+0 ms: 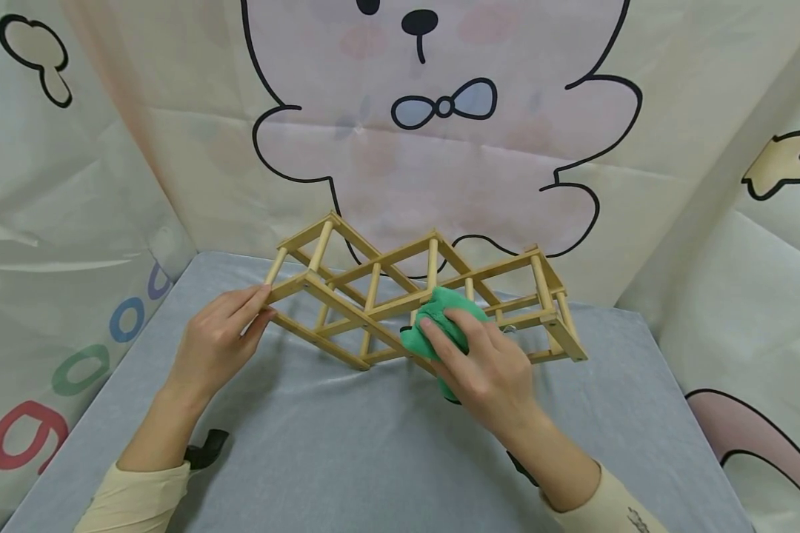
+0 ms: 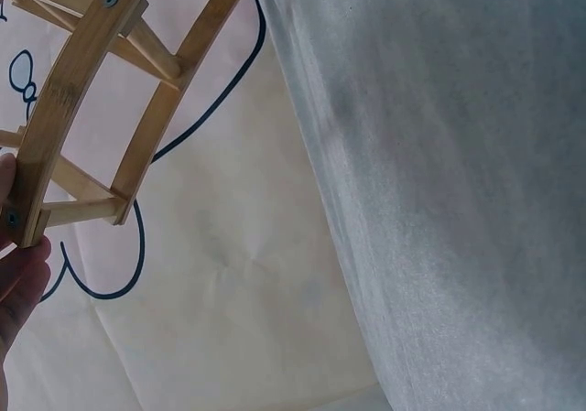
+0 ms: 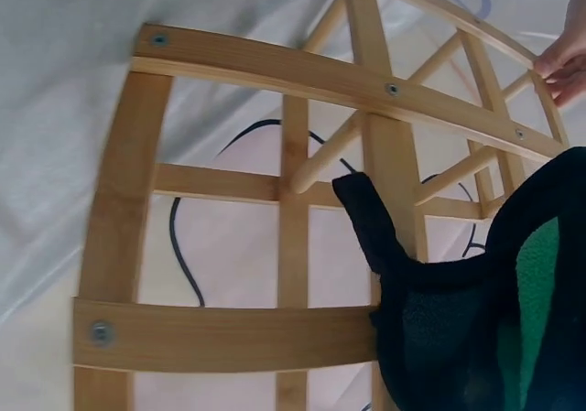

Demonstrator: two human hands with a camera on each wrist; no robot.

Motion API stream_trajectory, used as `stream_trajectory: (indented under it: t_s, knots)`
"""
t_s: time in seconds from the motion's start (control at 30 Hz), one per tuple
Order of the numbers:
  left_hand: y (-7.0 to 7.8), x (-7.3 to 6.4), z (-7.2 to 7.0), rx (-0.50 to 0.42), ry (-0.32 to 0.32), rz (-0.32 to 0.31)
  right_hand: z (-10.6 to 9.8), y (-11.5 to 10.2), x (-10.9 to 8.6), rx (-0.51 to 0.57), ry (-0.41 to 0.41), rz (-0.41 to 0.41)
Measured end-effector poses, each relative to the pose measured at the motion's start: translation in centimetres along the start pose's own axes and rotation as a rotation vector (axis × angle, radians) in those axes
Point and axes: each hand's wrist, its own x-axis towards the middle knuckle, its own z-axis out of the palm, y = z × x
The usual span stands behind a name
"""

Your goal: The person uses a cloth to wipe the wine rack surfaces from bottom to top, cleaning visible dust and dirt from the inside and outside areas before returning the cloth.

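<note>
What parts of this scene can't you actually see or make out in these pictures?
- Head view: the right hand covers most of the green cloth, so its full shape is hidden.
- Head view: a small black object is partly behind the left forearm; cannot tell what it is.
- Left wrist view: only fingertips of the left hand show, and the wooden rack is cut off by the edge.

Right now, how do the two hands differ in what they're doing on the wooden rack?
The left hand pinches the wooden rack bare at its left end; the right hand presses a green cloth against the rack's middle. The left fingers lie straighter, the right curl over the cloth. Both touch the rack.
</note>
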Motion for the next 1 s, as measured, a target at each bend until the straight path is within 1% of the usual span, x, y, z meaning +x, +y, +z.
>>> stream_trajectory:
  t_s: [0.13, 0.23, 0.47, 0.73, 0.87, 1.0]
  knots:
    - [0.0, 0.0, -0.1, 0.006, 0.008, 0.003, 0.4, -0.3, 0.9, 0.012, 0.012, -0.014]
    - [0.0, 0.2, -0.1, 0.012, 0.015, 0.009, 0.7, -0.5, 1.3, 0.013, 0.01, -0.022]
    - [0.0, 0.3, -0.2, 0.011, 0.007, 0.006, 1.7, -0.9, 1.2, -0.009, -0.018, -0.037]
    - [0.0, 0.2, -0.3, 0.022, 0.003, -0.006, 3.4, -2.0, 1.2, -0.021, -0.047, -0.048]
    - [0.0, 0.2, -0.2, 0.015, 0.002, -0.001, 4.3, -2.5, 0.9, -0.02, -0.106, -0.051]
    - [0.1, 0.2, -0.2, 0.007, 0.0, 0.002, 4.9, -3.1, 0.4, 0.007, -0.187, -0.05]
